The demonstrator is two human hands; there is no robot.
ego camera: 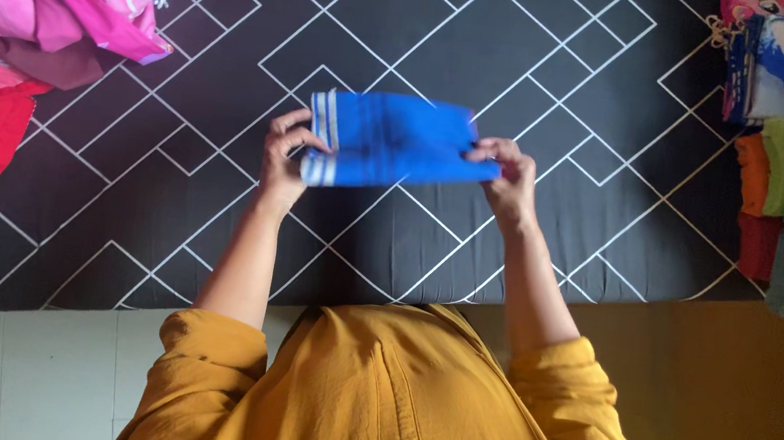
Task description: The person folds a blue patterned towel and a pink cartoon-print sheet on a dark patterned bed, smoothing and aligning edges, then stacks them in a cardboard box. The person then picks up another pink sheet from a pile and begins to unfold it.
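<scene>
A folded blue cloth [392,142] with pale stripes is held up over a dark, white-lined mat [161,210], pinched at one end by the left hand [286,158] and at the other by the right hand [509,177].

One blue cloth [392,141], two hands, two cloth piles on the mattress
</scene>
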